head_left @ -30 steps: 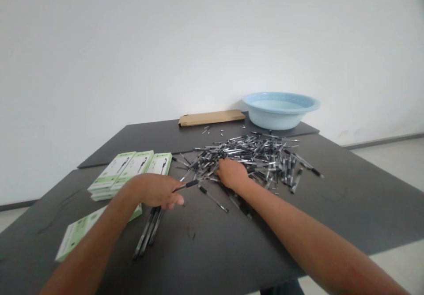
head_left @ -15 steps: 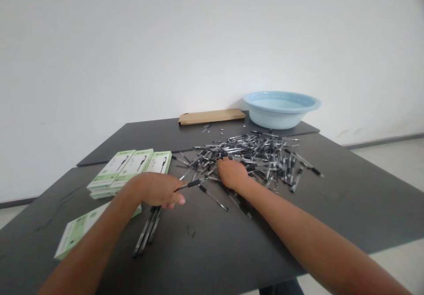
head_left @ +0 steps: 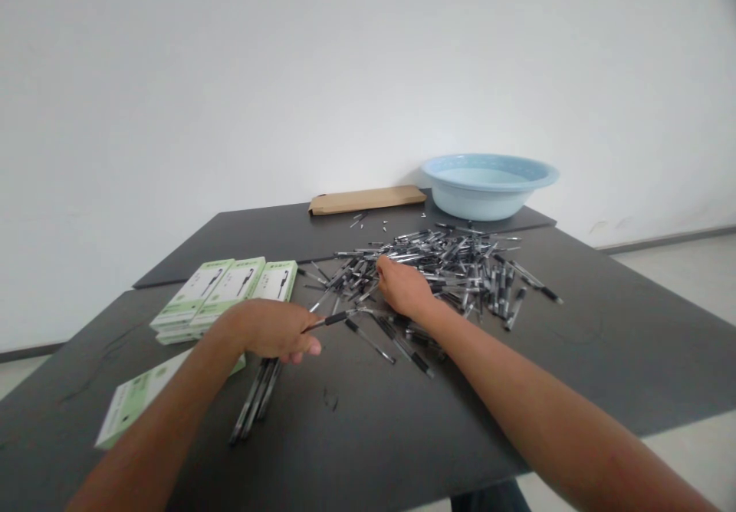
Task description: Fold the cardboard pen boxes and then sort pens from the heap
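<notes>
A pen (head_left: 336, 318) with a black grip sticks out from my left hand (head_left: 281, 329), whose fingers are closed on it. Below that hand several pens (head_left: 257, 401) lie side by side, their upper ends covered by the hand; whether it grips them too is hidden. My right hand (head_left: 407, 288) is curled at the near left part of a big pile of clear and black pens (head_left: 454, 255). Its fingertips are among the pens, and what they pinch cannot be made out. Between my hands one loose pen (head_left: 371, 342) lies apart on the table.
Green-and-white pen boxes (head_left: 221, 293) are stacked at the left, with another box (head_left: 141, 397) nearer me under my left forearm. At the back are a flat brown cardboard piece (head_left: 368, 199) and a light blue basin (head_left: 488, 190). Small bits lie on the dark table (head_left: 356, 435).
My right hand has shifted slightly up and away from me within the pile, uncovering pens beneath its wrist. My left hand keeps its place with the pen.
</notes>
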Demonstrator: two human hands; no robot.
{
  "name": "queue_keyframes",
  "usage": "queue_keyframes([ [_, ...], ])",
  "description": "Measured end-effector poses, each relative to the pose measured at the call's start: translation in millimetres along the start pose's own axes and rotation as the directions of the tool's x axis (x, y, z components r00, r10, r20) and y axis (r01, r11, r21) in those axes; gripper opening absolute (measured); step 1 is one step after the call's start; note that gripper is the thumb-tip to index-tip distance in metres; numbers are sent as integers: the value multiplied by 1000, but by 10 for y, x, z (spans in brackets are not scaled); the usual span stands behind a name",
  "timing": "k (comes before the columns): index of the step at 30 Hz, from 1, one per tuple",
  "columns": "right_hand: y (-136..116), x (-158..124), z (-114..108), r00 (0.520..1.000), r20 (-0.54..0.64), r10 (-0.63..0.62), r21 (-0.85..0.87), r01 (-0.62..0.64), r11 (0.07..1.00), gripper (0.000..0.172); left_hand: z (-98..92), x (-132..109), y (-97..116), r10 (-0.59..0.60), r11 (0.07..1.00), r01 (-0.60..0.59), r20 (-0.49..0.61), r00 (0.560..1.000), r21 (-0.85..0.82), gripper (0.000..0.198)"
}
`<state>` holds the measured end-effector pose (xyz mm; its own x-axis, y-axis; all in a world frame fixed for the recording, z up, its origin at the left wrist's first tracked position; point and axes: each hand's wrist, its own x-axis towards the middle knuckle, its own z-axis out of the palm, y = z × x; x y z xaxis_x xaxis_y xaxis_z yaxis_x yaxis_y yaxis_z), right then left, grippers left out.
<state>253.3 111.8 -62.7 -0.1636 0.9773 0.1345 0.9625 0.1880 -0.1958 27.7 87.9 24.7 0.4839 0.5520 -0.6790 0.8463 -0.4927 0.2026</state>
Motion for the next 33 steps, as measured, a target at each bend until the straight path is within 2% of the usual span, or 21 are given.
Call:
queue_keyframes([
  [4, 17, 17, 21, 1000, -9, -18, 30, 19, 999, 32, -1, 12, 1, 9, 1000, -9, 15, 1000, -14, 27],
  [9, 32, 35, -28, 999, -34, 9, 56, -7, 998, 27, -6, 4, 10, 8, 1000, -8, 9, 1000, -12, 26],
  [11, 41, 16, -95, 996, -88, 34, 115, -24, 993, 26, -5, -8, 6, 14, 1000, -14, -4, 1000, -6, 26],
  [13, 47, -36, -177, 979, -200, 43, 282, 16, 959, 20, -3, -22, -8, 19, 1000, -19, -11, 1000, -2, 28],
  [15, 40, -121, -248, 954, -298, 41, 533, 131, 836, 10, -3, -35, -31, 5, 1000, -5, -12, 1000, -3, 28],
  [17, 13, -225, -291, 957, -291, 15, 766, 224, 603, 5, -8, -46, -56, -20, 1000, 20, -20, 1000, -5, 28],
  [19, -33, -323, -304, 978, -200, -67, 913, 211, 349, 5, -16, -56, -77, -32, 999, 31, -29, 999, -17, 28],
  [20, -59, -363, -305, 981, -159, -114, 950, 183, 252, 6, -22, -60, -83, -30, 999, 29, -27, 999, -26, 28],
  [22, -109, -421, -301, 977, -112, -182, 979, 139, 146, 9, -34, -67, -82, -17, 999, 16, -15, 1000, -40, 29],
  [24, -145, -455, -298, 974, -101, -201, 985, 126, 118, 10, -45, -72, -65, -10, 999, 10, -5, 1000, -43, 29],
  [28, -174, -494, -294, 964, -102, -246, 983, 136, 125, 12, -47, -81, -18, -25, 999, 25, 0, 1000, -36, 26],
  [33, -190, -540, -294, 942, -136, -306, 939, 221, 264, 8, -31, -80, 8, -18, 999, 18, 4, 1000, -41, 26],
])
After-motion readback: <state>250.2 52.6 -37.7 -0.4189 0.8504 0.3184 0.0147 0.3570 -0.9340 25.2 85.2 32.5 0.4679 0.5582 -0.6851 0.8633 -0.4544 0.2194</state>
